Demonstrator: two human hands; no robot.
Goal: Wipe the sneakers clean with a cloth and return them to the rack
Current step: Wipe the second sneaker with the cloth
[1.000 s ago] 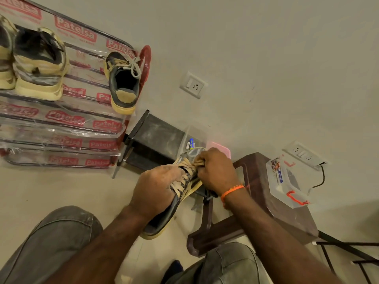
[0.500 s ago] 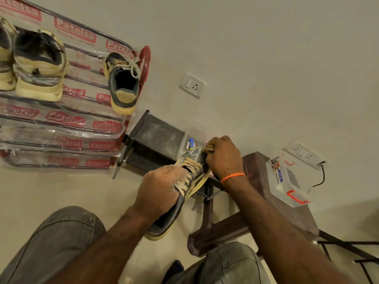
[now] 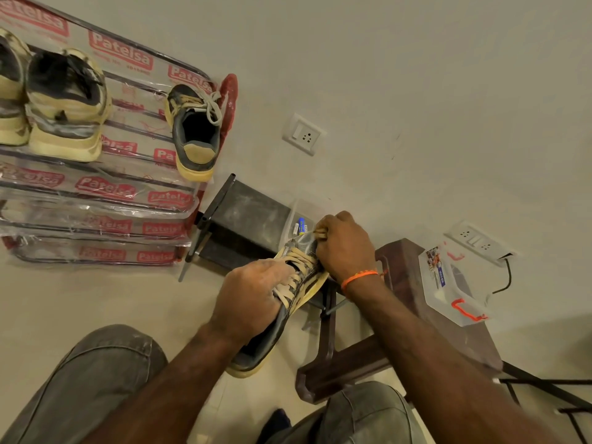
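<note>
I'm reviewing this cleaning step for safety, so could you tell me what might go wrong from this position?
1. The left hand grips the sneaker in mid-air while the right hand pinches cloth at its toe; a hard rub could twist it loose.
2. The open clear box with batteries sits right beneath the toe, so dirt may fall in.
3. The plastic case sits at the stool edge near the right forearm; a swing might knock it.

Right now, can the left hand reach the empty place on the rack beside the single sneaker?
Probably yes. The left hand grips the sneaker, but nothing stands between it and the bare shelf left of the single sneaker on the rack.
</note>
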